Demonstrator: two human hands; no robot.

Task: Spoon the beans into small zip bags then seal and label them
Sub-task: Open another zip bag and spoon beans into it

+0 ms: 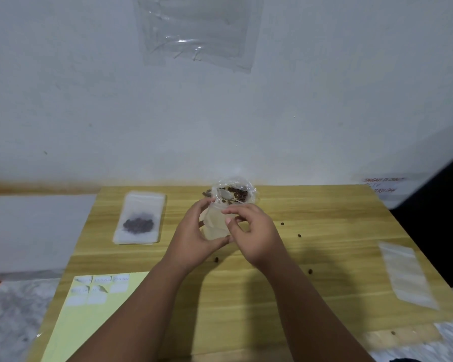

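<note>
Zip bag (215,227) is pinched by left hand (192,239) and right hand (256,233), fingers curled round it. Beans (236,195) are seen just behind.

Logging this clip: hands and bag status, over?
Left hand and right hand pinch an empty-looking zip bag. Spoon lies in bean container behind. Loose beans scattered on table.

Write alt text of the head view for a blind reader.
The left hand and right hand hold a small zip bag above a wooden table, in front of an open bag of beans with a spoon inside. A filled bag lies at left, empty bags at right, a yellow label sheet nearer.
</note>
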